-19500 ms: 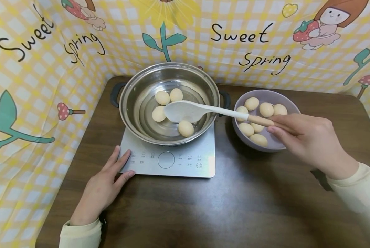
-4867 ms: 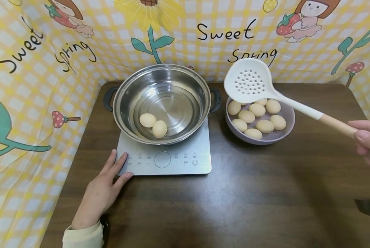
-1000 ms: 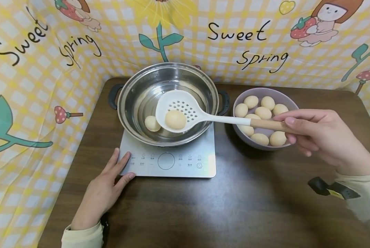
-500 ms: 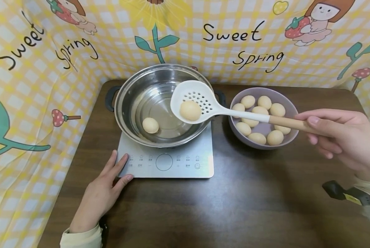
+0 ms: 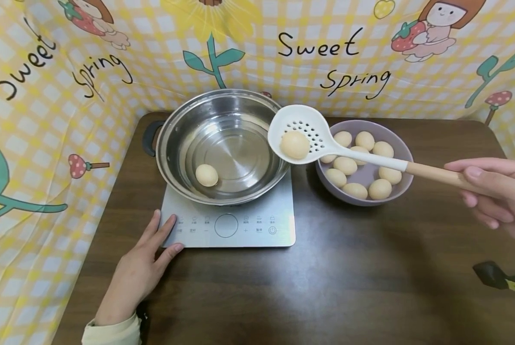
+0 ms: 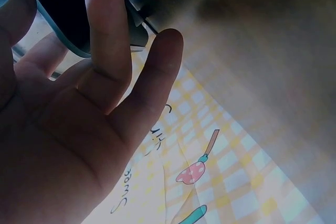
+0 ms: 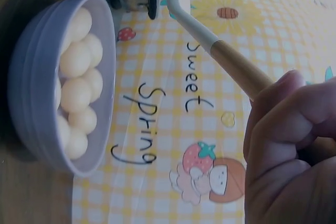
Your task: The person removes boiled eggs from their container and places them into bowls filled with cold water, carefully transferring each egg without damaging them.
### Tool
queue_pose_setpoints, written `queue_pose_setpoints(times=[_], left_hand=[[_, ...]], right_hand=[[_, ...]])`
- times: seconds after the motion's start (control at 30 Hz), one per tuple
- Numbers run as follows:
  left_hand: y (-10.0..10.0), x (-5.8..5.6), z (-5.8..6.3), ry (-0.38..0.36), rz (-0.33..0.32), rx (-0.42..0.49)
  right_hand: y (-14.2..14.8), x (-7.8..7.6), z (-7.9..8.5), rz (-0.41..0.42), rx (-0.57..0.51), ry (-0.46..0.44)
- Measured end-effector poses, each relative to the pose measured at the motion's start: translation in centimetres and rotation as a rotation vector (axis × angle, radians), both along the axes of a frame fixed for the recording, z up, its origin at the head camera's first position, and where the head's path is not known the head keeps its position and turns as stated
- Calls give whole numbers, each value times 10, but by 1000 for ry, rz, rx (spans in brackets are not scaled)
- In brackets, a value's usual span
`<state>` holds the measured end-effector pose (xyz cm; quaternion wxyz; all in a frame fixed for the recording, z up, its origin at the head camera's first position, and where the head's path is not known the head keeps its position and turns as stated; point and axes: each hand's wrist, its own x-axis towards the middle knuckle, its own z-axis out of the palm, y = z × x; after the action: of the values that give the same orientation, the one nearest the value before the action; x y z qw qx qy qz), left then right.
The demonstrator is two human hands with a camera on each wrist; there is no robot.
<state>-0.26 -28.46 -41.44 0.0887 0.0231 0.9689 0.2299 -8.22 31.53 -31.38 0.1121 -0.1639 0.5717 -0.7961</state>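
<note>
My right hand (image 5: 505,191) grips the wooden handle of a white slotted skimmer (image 5: 302,117). One egg (image 5: 295,145) lies in the skimmer's bowl, held above the gap between the pot and the purple bowl. A single egg (image 5: 207,175) sits in the water of the steel pot (image 5: 171,187). Several eggs (image 7: 76,59) fill the purple bowl (image 5: 365,199) under the skimmer's neck. My left hand (image 5: 136,268) rests with fingers spread on the left front corner of the silver induction cooker (image 5: 257,237); the left wrist view shows its fingers (image 6: 107,24) extended at the cooker's edge.
The pot stands on the cooker, its black left handle (image 5: 150,138) sticking out; the skimmer hides the right one. A checked cloth (image 5: 257,62) hangs behind and to the left of the brown wooden table (image 5: 309,297). A black wrist strap (image 5: 492,274) shows at the right.
Over the last second the skimmer has carried one egg out of the pot and rightward towards the bowl. Fewer eggs lie in the pot than 19.5 seconds ago. The left hand has stayed put.
</note>
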Motion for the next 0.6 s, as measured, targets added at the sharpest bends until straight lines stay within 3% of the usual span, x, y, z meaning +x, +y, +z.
queue_pose_setpoints(times=[0.13, 0.3, 0.43, 0.5, 0.6], left_hand=[[1, -1, 0, -1, -2, -1], [1, -2, 0, 8, -7, 2], [1, -2, 0, 2, -6, 3], [1, -2, 0, -9, -3, 3], [1, -2, -1, -28, 3, 4]], right_hand=[[20, 3, -9, -2, -7, -3], [61, 4, -19, 79, 62, -126], [72, 7, -26, 131, -36, -133], [74, 12, -31, 83, -74, -110], [86, 19, -46, -103, -6, -101]])
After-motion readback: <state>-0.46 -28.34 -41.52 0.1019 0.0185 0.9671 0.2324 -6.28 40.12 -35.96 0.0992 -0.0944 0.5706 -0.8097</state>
